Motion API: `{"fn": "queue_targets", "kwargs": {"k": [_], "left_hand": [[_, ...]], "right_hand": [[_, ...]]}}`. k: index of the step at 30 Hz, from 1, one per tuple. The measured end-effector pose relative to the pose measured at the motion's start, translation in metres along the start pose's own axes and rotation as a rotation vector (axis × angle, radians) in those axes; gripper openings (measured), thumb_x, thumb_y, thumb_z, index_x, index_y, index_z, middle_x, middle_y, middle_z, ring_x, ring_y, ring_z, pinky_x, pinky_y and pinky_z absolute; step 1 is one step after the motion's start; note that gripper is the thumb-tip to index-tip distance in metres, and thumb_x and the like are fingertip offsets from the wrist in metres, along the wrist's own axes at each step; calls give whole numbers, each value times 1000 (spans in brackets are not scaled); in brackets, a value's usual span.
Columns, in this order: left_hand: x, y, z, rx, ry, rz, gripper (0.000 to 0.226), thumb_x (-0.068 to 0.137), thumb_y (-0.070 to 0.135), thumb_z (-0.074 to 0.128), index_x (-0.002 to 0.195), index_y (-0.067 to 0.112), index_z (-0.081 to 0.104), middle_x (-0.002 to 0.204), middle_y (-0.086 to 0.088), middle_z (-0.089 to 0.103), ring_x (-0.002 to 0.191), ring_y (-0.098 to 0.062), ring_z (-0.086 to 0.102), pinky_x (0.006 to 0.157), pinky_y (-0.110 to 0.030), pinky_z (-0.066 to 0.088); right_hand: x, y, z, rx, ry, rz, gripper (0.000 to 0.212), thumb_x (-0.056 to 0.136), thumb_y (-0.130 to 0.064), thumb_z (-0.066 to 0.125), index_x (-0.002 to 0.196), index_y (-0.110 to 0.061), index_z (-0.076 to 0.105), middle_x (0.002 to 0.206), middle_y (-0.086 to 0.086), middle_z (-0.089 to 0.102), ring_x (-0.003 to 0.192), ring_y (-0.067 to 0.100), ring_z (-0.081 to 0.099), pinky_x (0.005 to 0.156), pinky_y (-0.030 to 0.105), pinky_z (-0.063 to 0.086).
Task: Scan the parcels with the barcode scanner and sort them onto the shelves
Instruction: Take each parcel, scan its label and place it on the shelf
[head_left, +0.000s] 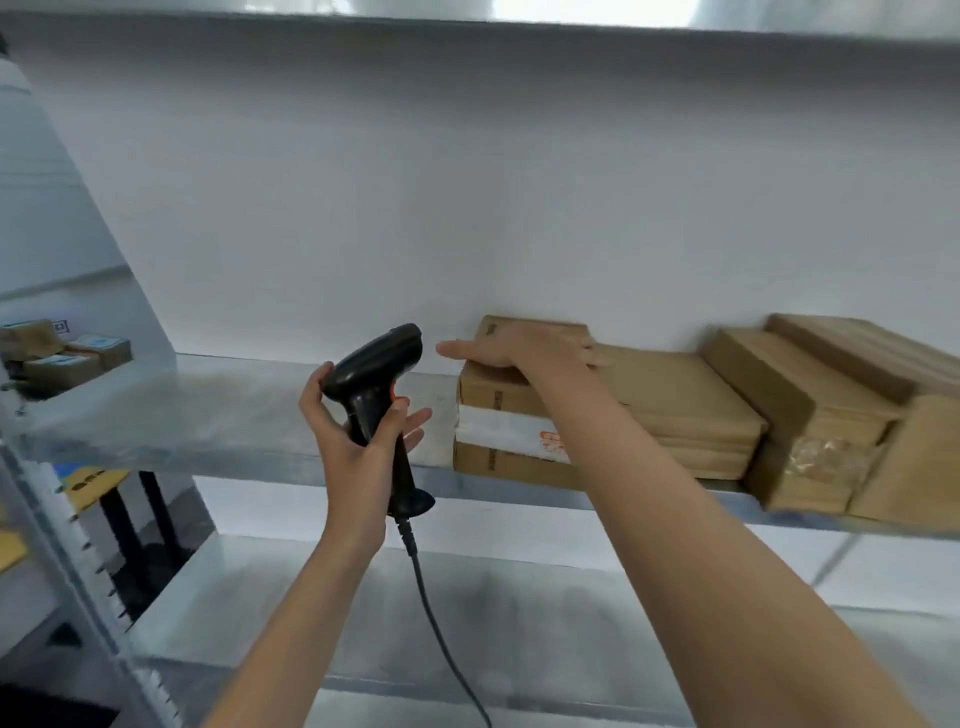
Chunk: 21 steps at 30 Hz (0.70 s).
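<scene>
A black barcode scanner (376, 374) with a coiled cable hanging down is gripped by its handle in my left hand (353, 431), in front of the metal shelf (244, 415). My right hand (519, 345) lies flat, fingers spread, on top of a brown cardboard parcel (498, 389). That parcel tops a small stack with a white parcel (504, 431) and another brown box (498, 462) beneath it, at the middle of the shelf. Whether the hand grips the parcel or only rests on it is unclear.
More brown parcels (691, 410) lie stacked to the right, some leaning (810, 395) toward the shelf's right end. A lower shelf (363, 613) runs below. At the far left, another rack holds small labelled boxes (62, 353). A white wall backs the shelf.
</scene>
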<state>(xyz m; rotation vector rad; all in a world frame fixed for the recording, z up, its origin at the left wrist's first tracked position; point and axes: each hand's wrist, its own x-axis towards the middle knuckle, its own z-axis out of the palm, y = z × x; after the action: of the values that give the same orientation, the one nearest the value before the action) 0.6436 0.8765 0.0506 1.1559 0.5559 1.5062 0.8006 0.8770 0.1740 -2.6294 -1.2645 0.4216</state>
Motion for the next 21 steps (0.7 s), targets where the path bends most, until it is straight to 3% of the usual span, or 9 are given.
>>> {"fn": "queue_targets", "kwargs": {"k": [4, 8, 14, 17, 21], "left_hand": [[7, 5, -25, -43, -99, -37, 68, 97, 1, 67, 141, 40, 33, 111, 2, 76, 97, -32, 77, 98, -53, 56], [5, 10, -58, -76, -137, -86, 69, 96, 2, 68, 140, 44, 35, 111, 1, 76, 98, -32, 76, 97, -53, 56], [-10, 17, -92, -109, -157, -168, 69, 97, 1, 66, 143, 40, 33, 114, -2, 77, 97, -30, 77, 95, -48, 56], [-17, 18, -105, -117, -173, -181, 66, 98, 0, 63, 142, 40, 34, 111, 8, 77, 98, -28, 77, 93, -47, 56], [-36, 15, -119, -113, -228, -226, 66, 97, 1, 65, 139, 44, 35, 110, 15, 76, 99, -28, 77, 92, -48, 55]], "right_hand": [[-10, -12, 12, -19, 218, 126, 90, 80, -69, 53, 150, -15, 39, 158, 28, 20, 143, 54, 12, 112, 72, 11], [-33, -19, 29, 11, 307, 57, 83, 79, -71, 52, 143, -18, 48, 156, 19, 32, 142, 51, 18, 110, 71, 15], [-82, -23, 62, 24, 490, 7, 86, 79, -77, 51, 149, -29, 39, 162, 11, 23, 147, 47, 10, 108, 74, 11], [-114, -18, 92, 68, 593, -62, 89, 76, -74, 52, 153, -34, 31, 165, 8, 17, 149, 44, 5, 110, 74, 7], [-163, -6, 143, 138, 691, -77, 96, 66, -81, 36, 153, -43, 27, 167, 0, 15, 150, 34, 6, 116, 67, 12]]}}
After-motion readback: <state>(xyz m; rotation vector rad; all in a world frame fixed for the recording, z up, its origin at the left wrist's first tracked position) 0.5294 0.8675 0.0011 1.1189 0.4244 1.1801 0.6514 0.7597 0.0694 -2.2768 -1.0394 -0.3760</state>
